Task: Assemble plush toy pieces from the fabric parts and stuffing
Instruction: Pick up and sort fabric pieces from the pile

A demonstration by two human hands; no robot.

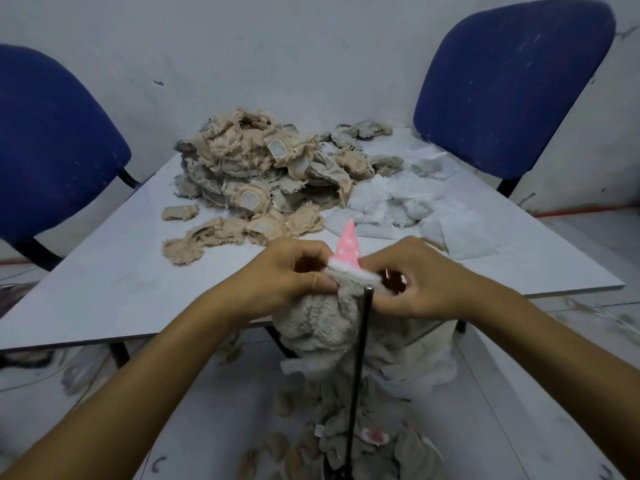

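Left hand (294, 275) pinches grey plush piece (325, 317) just under pink cone hat (348, 245), steadying it; right hand (415, 282) grip curled round opposite edge, guess seating hat. Black rod (360, 358) below grip.

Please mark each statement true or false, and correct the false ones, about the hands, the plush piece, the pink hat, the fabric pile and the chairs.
1. Both hands hold the grey plush piece. True.
2. The pink hat lies alone on the table. False: it sits on top of the plush piece, between the left hand and right hand.
3. The beige fabric pile lies on the table. True.
4. The two chairs are red. False: they are blue.
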